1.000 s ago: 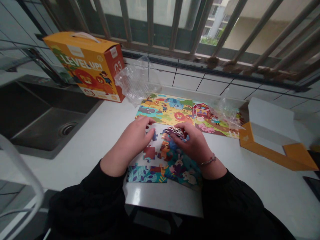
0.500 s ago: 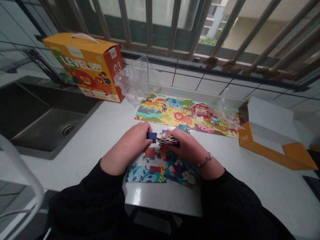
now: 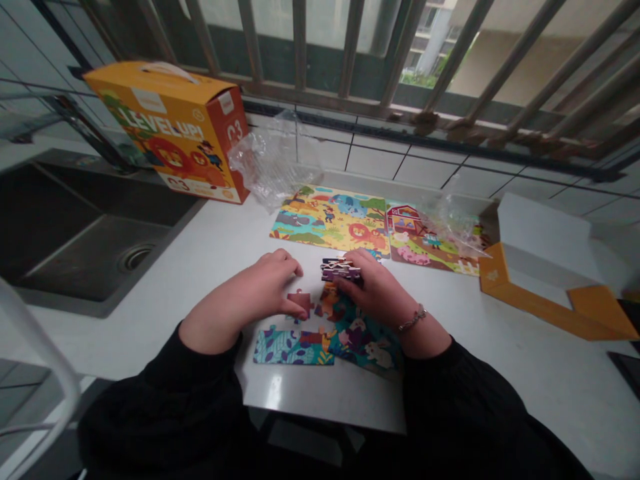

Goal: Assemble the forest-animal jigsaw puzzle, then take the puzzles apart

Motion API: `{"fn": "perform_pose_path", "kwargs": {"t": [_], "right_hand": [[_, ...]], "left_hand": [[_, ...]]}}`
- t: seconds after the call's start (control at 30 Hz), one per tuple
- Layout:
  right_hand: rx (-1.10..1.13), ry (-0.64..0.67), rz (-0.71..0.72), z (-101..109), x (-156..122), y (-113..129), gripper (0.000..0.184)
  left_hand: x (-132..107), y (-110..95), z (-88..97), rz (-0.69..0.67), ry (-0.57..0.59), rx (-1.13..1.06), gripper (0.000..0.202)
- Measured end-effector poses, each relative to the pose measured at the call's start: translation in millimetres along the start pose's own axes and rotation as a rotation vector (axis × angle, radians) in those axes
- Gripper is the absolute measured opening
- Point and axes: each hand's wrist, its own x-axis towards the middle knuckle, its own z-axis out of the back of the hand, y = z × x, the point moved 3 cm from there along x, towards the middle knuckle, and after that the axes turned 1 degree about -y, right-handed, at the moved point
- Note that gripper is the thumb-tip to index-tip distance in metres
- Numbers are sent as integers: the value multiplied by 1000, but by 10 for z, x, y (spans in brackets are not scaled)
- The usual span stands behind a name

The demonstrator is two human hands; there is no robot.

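A stack of jigsaw puzzle pieces [image 3: 339, 271] is gripped in my right hand [image 3: 367, 277], its layered edges facing left. My left hand [image 3: 273, 287] is open to the left of it, thumb and fingers apart. Its thumb tip is over a reddish-brown puzzle piece [image 3: 299, 303] on the counter; whether it presses on it I cannot tell. Nearer to me lies a joined strip of teal leaf-patterned pieces [image 3: 283, 348]. It meets a joined section with rabbits [image 3: 373, 350], partly under my right hand and wrist. An orange-brown piece [image 3: 328, 301] sits between the hands.
Two assembled puzzles, a yellow animal scene [image 3: 330, 220] and a farm scene [image 3: 423, 241], lie behind my hands. Clear plastic wrap [image 3: 275, 160] rests beside an orange box [image 3: 165, 133]. An open box [image 3: 545, 293] is at the right, a sink [image 3: 100, 267] at the left.
My left hand has let go of a dark blue piece and moved down and left toward the reddish-brown piece. My right hand has shifted slightly up with the stack.
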Motion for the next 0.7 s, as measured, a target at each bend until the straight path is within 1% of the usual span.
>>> {"fn": "perform_pose_path", "kwargs": {"t": [0.03,0.07,0.13,0.2,0.33,0.4,0.5,0.57,0.63,0.7], "right_hand": [[-2,4,-11,-6,-2,-7,16],[0,17,-23,-13,-5,-13,17],[22,56,-30,-28,-12,-19,15],[68,102,-6,-39,-20,-9,14],[176,170,20,-41,-26,30,21],[227,217,15,-47,-26,56,23],[301,295,-1,-65,-30,89,26],[328,309,3,-65,-30,101,22],[317,280,36,-51,-24,105,16],[256,224,53,-33,-14,90,13]], "left_hand": [[-24,27,-24,-4,26,28,60],[-45,41,-43,-9,48,33,55],[-68,40,-68,-15,83,4,38],[-61,21,-71,-6,104,-26,26],[-19,-4,-41,70,145,-89,27],[-20,-38,-26,60,169,-153,24],[-36,-129,6,-19,106,-223,18],[-40,-199,21,-82,65,-286,17],[-37,-252,41,-131,49,-353,24],[-51,-271,89,-144,3,-374,31]]}}
